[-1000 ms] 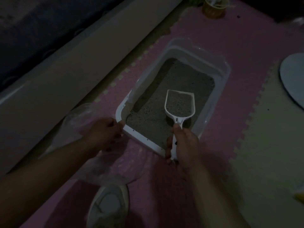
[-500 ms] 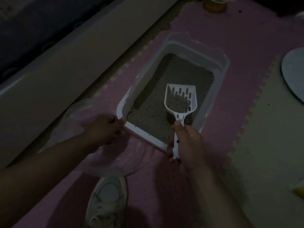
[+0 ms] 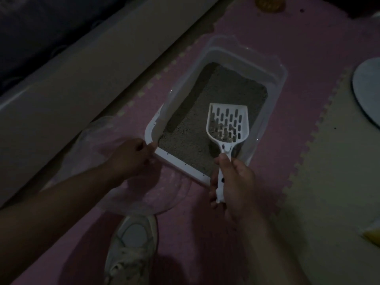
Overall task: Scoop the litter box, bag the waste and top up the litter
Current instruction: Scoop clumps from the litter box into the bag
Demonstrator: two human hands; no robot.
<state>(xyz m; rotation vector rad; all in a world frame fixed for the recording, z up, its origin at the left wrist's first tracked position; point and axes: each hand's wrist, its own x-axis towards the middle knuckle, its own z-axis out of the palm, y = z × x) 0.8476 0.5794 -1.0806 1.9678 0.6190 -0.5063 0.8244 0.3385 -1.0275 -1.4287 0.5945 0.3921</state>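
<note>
Over litter box — scoop head pointing away.

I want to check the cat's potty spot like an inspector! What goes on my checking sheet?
Surface: pink foam mat joined to a beige one; dim light.
Job's things: litter box holding grey litter; white slotted scoop held over it with a few clumps inside; clear plastic bag beside the box's near corner.
Clutter: yellowish cup at the top edge; grey round thing at right; something yellow at the right edge.
Hands: left hand on the box's near corner; right hand gripping the scoop's handle.
Cables: nothing seen.
Surroundings: a shoe on the mat; pale ledge at left.
</note>
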